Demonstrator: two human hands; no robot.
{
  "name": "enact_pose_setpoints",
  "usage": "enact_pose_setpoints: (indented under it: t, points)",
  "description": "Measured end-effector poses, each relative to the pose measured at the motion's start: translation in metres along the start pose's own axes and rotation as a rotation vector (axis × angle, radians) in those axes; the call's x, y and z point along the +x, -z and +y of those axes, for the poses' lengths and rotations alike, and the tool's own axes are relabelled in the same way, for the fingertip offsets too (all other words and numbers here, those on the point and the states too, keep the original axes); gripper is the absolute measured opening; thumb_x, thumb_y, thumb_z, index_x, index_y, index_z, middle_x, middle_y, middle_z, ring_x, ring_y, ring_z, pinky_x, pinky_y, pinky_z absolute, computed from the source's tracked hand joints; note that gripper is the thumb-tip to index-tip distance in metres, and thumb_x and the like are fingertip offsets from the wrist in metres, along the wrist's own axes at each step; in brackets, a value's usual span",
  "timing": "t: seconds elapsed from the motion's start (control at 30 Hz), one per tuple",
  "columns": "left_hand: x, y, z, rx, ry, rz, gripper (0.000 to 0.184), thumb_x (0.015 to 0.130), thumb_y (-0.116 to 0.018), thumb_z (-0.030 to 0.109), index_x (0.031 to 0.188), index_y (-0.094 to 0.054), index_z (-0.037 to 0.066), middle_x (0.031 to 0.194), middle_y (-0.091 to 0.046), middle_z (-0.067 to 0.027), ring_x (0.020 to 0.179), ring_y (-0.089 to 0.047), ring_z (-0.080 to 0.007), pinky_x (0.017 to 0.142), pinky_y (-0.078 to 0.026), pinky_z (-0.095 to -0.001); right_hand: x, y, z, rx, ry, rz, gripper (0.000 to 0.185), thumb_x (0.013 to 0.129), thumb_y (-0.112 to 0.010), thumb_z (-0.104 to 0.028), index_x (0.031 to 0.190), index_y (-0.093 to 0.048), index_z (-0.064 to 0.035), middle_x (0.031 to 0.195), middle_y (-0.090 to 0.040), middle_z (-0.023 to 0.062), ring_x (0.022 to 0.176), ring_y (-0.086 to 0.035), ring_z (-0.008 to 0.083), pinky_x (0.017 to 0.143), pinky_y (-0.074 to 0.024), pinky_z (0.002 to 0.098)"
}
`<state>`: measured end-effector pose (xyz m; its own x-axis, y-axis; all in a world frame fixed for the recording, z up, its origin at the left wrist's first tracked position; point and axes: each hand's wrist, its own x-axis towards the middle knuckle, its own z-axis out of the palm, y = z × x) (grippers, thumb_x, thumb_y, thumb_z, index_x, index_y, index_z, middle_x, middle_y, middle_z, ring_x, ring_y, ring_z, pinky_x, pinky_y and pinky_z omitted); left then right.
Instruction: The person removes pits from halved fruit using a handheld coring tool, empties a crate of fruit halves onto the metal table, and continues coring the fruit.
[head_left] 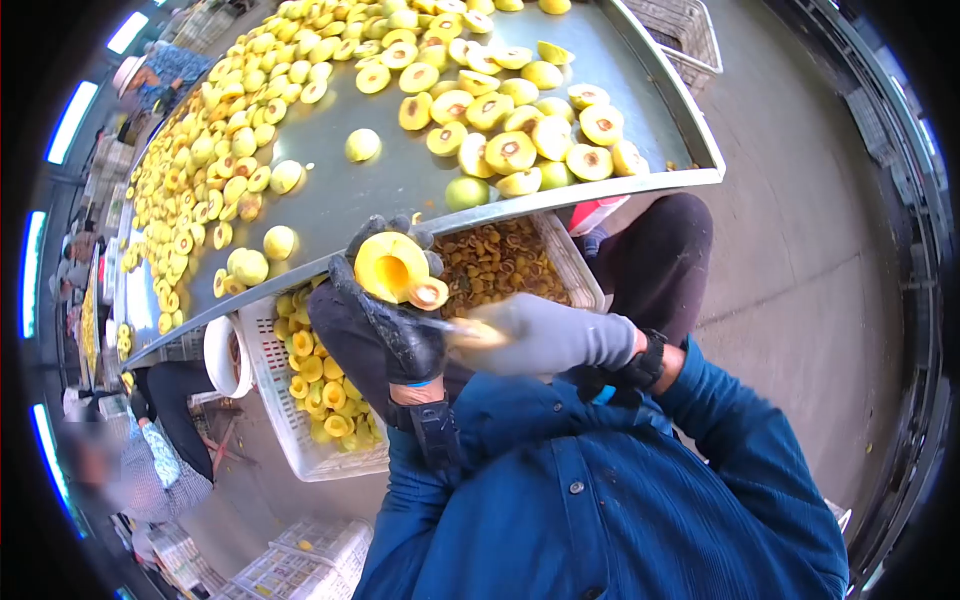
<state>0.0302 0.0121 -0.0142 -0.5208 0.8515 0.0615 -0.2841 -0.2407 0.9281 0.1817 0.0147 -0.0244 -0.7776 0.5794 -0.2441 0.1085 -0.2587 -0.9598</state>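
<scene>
My left hand (392,300), in a black glove, cups a yellow peach half (391,267) with its cut face up and a smooth hollow in the middle. At the lower edge of that half is a small scooped-out pit piece (428,293), pale with a reddish-brown centre. My right hand (545,335), in a grey glove, grips a wood-handled tool (478,334) pointing toward the peach half. Motion blurs the tool, and its tip is hard to make out. Both hands are over my lap, just below the table edge.
A metal table (400,190) with a raised rim bears many peach halves (510,152). Under it stand a crate of brown pits and scraps (500,262) and a white crate (315,465) of pitted halves. A white bucket (228,357) is at left, near a seated person (150,460).
</scene>
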Motion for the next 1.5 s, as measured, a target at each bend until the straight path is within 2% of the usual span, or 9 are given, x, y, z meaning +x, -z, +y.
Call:
enact_pose_setpoints:
  t: [0.13, 0.27, 0.4, 0.5, 0.57, 0.93, 0.97, 1.2, 1.5]
  points:
    - [0.014, 0.036, -0.011, 0.43, -0.21, -0.08, 0.046, 0.103, -0.04, 0.039, 0.121, -0.053, -0.002, 0.109, -0.064, -0.0153, 0.095, -0.064, -0.0249, 0.079, -0.055, -0.0328, 0.008, 0.016, 0.073, -1.16, -0.04, 0.179, 0.024, 0.09, -0.057, -0.031, 0.089, -0.064, -0.0081, 0.065, -0.063, 0.0156, 0.062, -0.064, 0.0388, 0.057, -0.0499, 0.0492]
    - [0.023, 0.084, -0.022, -0.158, 0.076, 0.046, 0.056, 0.103, -0.033, 0.047, 0.127, -0.052, 0.0, 0.119, -0.061, -0.0136, 0.107, -0.06, -0.026, 0.086, -0.051, -0.0331, -0.002, 0.02, 0.091, -1.016, 0.0, 0.39, 0.028, 0.091, -0.057, -0.035, 0.082, -0.058, -0.0084, 0.063, -0.06, 0.0185, 0.06, -0.062, 0.041, 0.057, -0.0476, 0.0535]
    - [0.036, 0.163, -0.009, -0.154, 0.027, 0.292, 0.05, 0.104, -0.038, 0.04, 0.13, -0.052, 0.0, 0.124, -0.059, -0.0128, 0.11, -0.058, -0.0216, 0.096, -0.047, -0.0333, -0.01, 0.031, 0.102, -1.048, -0.034, 0.318, 0.027, 0.091, -0.057, -0.035, 0.085, -0.055, -0.0085, 0.062, -0.06, 0.0195, 0.061, -0.061, 0.0417, 0.057, -0.047, 0.0535]
    - [0.049, 0.255, -0.01, 0.772, -0.328, 0.302, 0.04, 0.101, -0.048, 0.026, 0.128, -0.053, -0.003, 0.126, -0.057, -0.0161, 0.112, -0.056, -0.0243, 0.097, -0.045, -0.0353, -0.02, 0.033, 0.108, -0.977, -0.071, 0.266, 0.027, 0.087, -0.062, -0.034, 0.089, -0.054, -0.0079, 0.065, -0.06, 0.0197, 0.066, -0.062, 0.0413, 0.06, -0.0473, 0.0519]
    - [0.064, 0.244, -0.003, 1.019, -0.41, 0.377, 0.036, 0.098, -0.054, 0.015, 0.128, -0.053, -0.006, 0.124, -0.058, -0.0193, 0.111, -0.056, -0.0285, 0.098, -0.043, -0.0381, -0.023, 0.033, 0.118, -0.954, -0.069, 0.312, 0.028, 0.086, -0.063, -0.034, 0.09, -0.054, -0.0078, 0.065, -0.06, 0.0195, 0.066, -0.062, 0.0413, 0.06, -0.0474, 0.0517]
    - [0.135, -0.029, -0.13, 1.301, -0.621, -0.602, 0.037, 0.087, -0.069, 0.019, 0.121, -0.061, 0.008, 0.105, -0.068, -0.0177, 0.094, -0.067, -0.029, 0.082, -0.053, -0.0356, -0.028, 0.06, 0.119, -0.803, -0.131, 0.47, 0.026, 0.086, -0.064, -0.034, 0.093, -0.054, -0.0103, 0.069, -0.062, 0.0187, 0.068, -0.062, 0.0411, 0.061, -0.0487, 0.0521]
    - [0.138, -0.041, -0.131, 1.353, -0.347, -0.675, 0.04, 0.086, -0.069, 0.015, 0.124, -0.059, 0.006, 0.108, -0.067, -0.0169, 0.098, -0.066, -0.0256, 0.086, -0.052, -0.0344, -0.026, 0.064, 0.119, -0.806, -0.106, 0.486, 0.026, 0.088, -0.063, -0.034, 0.093, -0.054, -0.0096, 0.066, -0.061, 0.0195, 0.065, -0.062, 0.0409, 0.059, -0.0483, 0.0515]
    - [0.158, -0.021, -0.131, 0.46, -0.037, -0.562, 0.048, 0.087, -0.067, 0.008, 0.131, -0.052, -0.002, 0.126, -0.06, -0.0142, 0.109, -0.06, -0.018, 0.093, -0.051, -0.0332, -0.008, 0.087, 0.085, -0.609, 0.145, 0.649, 0.025, 0.085, -0.067, -0.026, 0.095, -0.052, -0.0084, 0.068, -0.06, 0.02, 0.067, -0.062, 0.0413, 0.06, -0.0494, 0.0504]
    - [0.047, -0.028, -0.016, 0.612, -0.008, -0.499, 0.048, 0.09, -0.065, 0.009, 0.132, -0.047, -0.006, 0.126, -0.055, -0.0127, 0.115, -0.055, -0.0203, 0.098, -0.048, -0.0338, 0.051, 0.07, 0.012, 0.081, 0.357, 0.774, 0.042, 0.084, -0.072, -0.025, 0.111, -0.053, 0.0018, 0.089, -0.062, 0.0154, 0.085, -0.06, 0.0203, 0.077, -0.0481, 0.0352]
